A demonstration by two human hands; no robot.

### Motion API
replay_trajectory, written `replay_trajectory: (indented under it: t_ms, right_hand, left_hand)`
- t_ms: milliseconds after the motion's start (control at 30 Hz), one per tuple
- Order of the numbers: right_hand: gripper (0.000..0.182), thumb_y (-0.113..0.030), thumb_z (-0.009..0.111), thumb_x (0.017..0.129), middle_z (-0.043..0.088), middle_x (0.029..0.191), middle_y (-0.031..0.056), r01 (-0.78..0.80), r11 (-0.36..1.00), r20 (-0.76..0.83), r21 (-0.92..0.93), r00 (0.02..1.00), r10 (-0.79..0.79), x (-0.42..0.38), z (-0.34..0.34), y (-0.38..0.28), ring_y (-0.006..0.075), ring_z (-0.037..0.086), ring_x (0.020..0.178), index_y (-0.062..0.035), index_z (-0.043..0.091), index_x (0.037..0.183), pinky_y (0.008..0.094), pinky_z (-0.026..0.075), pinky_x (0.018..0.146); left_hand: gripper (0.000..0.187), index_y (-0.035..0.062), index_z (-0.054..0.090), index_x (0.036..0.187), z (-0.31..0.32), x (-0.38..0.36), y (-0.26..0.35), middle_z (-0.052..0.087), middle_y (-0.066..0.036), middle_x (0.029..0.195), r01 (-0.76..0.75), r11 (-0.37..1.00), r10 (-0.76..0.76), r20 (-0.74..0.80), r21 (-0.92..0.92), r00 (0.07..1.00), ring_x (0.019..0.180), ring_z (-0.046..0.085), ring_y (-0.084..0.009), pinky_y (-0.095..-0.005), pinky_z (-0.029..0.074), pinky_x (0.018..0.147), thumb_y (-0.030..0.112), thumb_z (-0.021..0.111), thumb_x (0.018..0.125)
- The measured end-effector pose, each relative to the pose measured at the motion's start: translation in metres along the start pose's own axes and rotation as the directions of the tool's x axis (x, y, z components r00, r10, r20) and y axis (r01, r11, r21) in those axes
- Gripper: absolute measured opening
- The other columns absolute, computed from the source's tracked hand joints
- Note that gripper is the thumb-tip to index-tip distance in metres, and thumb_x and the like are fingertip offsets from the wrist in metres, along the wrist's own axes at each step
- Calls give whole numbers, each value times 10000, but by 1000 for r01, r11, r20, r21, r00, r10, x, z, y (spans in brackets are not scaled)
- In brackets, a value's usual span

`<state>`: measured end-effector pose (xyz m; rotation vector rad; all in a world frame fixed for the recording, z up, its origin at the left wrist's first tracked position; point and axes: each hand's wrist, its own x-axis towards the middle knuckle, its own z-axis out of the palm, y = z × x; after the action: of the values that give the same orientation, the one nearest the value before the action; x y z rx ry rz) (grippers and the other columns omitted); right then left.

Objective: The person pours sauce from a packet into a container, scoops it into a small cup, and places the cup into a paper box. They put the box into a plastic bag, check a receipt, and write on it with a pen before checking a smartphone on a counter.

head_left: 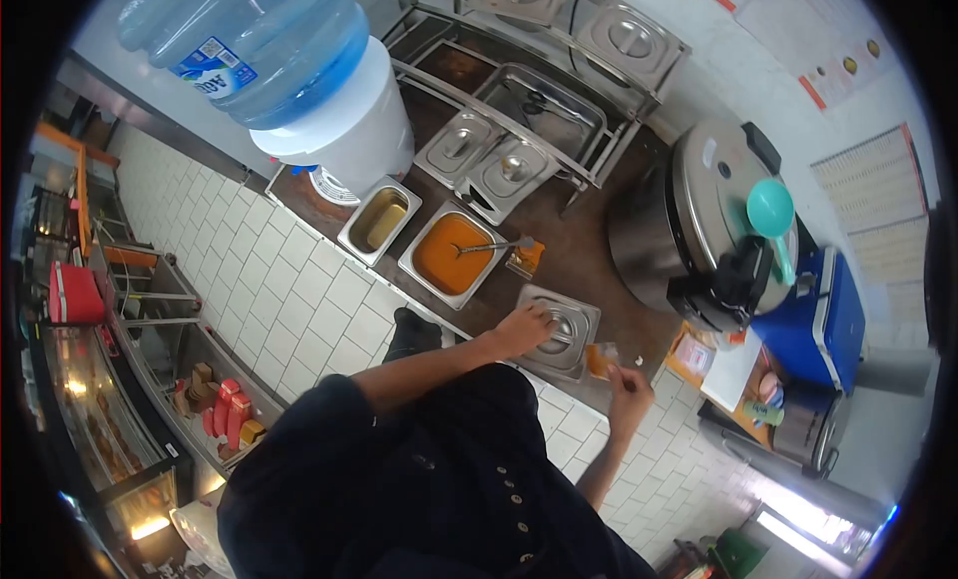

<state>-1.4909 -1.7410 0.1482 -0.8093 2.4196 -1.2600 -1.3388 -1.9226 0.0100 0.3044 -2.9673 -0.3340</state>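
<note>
My left hand (524, 330) lies on the left part of a steel lid (562, 332) with a handle, its fingers bent near the handle; whether they grip it is hard to tell. In my right hand (629, 387), just right of the lid, the fingers pinch a small clear bag (602, 360) with orange contents. Further left, a steel pan of orange sauce (439, 263) has a utensil (489, 246) resting in it. A similar orange packet (527, 260) lies beside that pan. A smaller pan (379, 220) holds yellowish liquid.
A water dispenser (364, 120) with a large blue bottle stands at the back left. Two lidded pans (509, 175) and a metal rack (619, 130) are behind. To the right stand a large cooker (699, 210) with a turquoise ladle (769, 208) on top, and a blue cooler (813, 320).
</note>
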Motion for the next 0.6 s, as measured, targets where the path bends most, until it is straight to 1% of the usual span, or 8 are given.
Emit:
replay_trajectory:
  t_ms: [67,133,200,300,433,500,567,600]
  right_hand:
    - [128,-78,801,802,638,701,43,20,999,-39,36,999,-19,12,-16,3,93,548,626,4,703,813,246,445,607]
    - [121,-67,795,806,605,701,32,13,1000,-23,20,1000,-12,23,-22,-10,89,535,638,-1,694,812,245,433,607]
    - [112,-55,787,814,572,700,25,86,996,10,38,996,-86,41,-18,-29,87,509,632,-2,688,820,250,404,586]
    - [119,-53,787,811,572,690,33,149,984,121,98,980,-160,62,9,-43,94,508,630,5,683,804,252,401,583]
    - [119,-39,790,790,585,684,47,282,950,290,137,905,-310,77,50,-84,110,513,622,6,681,779,258,403,580]
    - [116,-32,791,778,594,684,54,337,925,382,173,843,-379,76,67,-88,115,516,619,6,681,766,265,408,579]
    - [111,-30,789,772,599,686,62,320,911,457,261,790,-409,70,82,-102,125,523,619,4,684,763,278,410,576]
    - [117,-32,793,762,596,682,66,319,903,475,288,771,-424,68,91,-99,135,527,615,2,682,744,286,414,575]
  left_hand:
    - [276,68,635,1077,-74,-39,-6,674,-63,1033,155,981,-164,-69,-116,984,1151,549,-239,-395,428,974,204,636,837]
    - [247,61,639,1025,-125,-84,-21,683,-93,980,372,913,-386,-63,-168,920,1082,583,-281,-416,458,944,220,646,836]
    - [208,59,628,951,-132,-117,-44,688,-138,913,600,776,-628,-138,-194,766,942,611,-340,-447,480,872,245,649,861]
    - [203,62,626,936,-128,-135,-80,693,-134,917,751,649,-759,-162,-118,631,937,610,-324,-443,470,842,250,650,863]
    - [210,56,640,896,-85,-123,-118,691,-131,900,754,647,-748,-282,-111,601,928,615,-315,-437,472,824,261,651,854]
    - [207,55,653,860,-70,-112,-122,690,-130,880,753,657,-741,-217,-38,635,922,627,-309,-444,486,804,257,664,816]
    - [199,53,661,843,-19,-116,-134,692,-130,873,693,719,-686,-217,-54,695,879,643,-306,-443,497,788,240,664,776]
    - [187,56,668,845,-31,-109,-132,694,-140,893,644,765,-642,-109,-25,759,873,664,-309,-446,514,794,217,660,751]
